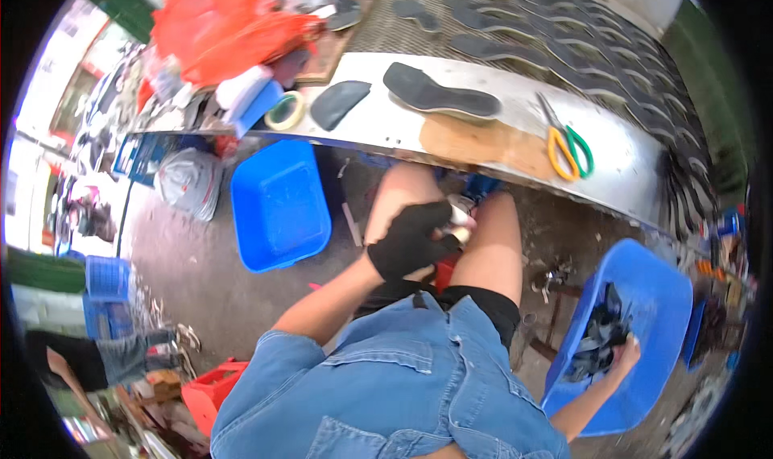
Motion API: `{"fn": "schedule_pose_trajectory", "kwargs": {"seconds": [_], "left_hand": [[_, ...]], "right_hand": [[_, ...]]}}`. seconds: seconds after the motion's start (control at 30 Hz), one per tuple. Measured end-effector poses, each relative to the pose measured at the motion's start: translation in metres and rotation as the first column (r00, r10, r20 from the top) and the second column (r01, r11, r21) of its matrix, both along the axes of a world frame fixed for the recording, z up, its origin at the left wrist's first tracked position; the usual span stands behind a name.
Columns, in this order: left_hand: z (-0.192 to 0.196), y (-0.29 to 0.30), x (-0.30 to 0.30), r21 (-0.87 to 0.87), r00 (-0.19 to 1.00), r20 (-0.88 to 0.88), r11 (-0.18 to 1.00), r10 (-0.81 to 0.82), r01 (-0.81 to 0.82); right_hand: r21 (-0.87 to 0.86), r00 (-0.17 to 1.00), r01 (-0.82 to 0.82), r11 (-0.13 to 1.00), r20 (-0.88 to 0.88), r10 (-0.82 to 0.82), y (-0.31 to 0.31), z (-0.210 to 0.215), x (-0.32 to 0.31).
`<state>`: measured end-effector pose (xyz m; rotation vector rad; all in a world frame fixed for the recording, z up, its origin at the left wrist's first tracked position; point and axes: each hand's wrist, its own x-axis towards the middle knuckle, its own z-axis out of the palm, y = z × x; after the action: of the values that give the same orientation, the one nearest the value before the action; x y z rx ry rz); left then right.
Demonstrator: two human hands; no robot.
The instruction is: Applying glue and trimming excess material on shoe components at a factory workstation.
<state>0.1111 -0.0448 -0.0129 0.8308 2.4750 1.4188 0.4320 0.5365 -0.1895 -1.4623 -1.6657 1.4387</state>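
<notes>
Dark, crumpled scraps (602,330) lie in the blue tub (675,286) on the person's right. The bare right hand (626,353) reaches into this tub at the edge of the scraps, its fingers bent toward them; whether they grip a piece, I cannot tell. The left hand (409,241), in a black glove that leaves pale fingertips showing, is over the lap between the thighs. Its fingers are curled, but I cannot tell whether they close on anything. Ahead is a metal-topped worktop (632,157). Near its front edge lies a tan, sole-shaped sheet (487,145), with a black insole (439,97) just behind it. Scissors (558,126) with one yellow and one green handle lie to the right, and a dark rounded piece (340,105) and a tape roll (299,113) to the left. Farther back, dark soles (555,44) stand in rows on mesh; a red-orange bag (225,28) is heaped at far left. A blue basin (282,209) sits on the floor below.
</notes>
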Motion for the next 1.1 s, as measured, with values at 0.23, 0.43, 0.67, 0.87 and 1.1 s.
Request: {"fn": "schedule_pose_trajectory", "kwargs": {"seconds": [0.23, 0.43, 0.67, 0.87, 1.1], "left_hand": [[-0.030, -0.001, -0.006, 0.134, 0.993, -0.072, 0.985, -0.096, 0.105], [-0.040, -0.025, 0.003, 0.149, 0.996, 0.054, 0.985, 0.075, -0.082], [-0.056, 0.011, -0.020, 0.173, 0.974, 0.223, 0.985, -0.047, 0.007], [-0.038, 0.183, -0.028, 0.307, 0.772, 0.185, 0.782, -0.608, 0.542], [-0.101, 0.317, 0.045, 0.380, 0.119, 0.836, 0.721, -0.536, 0.580]], "right_hand": [[0.642, 0.746, -0.642, 0.418, 0.650, 0.147, 0.032, 0.026, 0.037], [0.454, 0.896, -0.275, 0.848, 0.440, 0.055, 0.045, 0.062, -0.014], [0.072, 0.942, -0.331, 0.941, 0.091, 0.324, 0.003, 0.130, -0.018], [0.132, 0.998, -0.026, 0.991, -0.058, 0.034, -0.106, 0.129, -0.097], [-0.015, 0.904, 0.052, 0.999, -0.425, -0.054, -0.204, 0.083, -0.108]]}}
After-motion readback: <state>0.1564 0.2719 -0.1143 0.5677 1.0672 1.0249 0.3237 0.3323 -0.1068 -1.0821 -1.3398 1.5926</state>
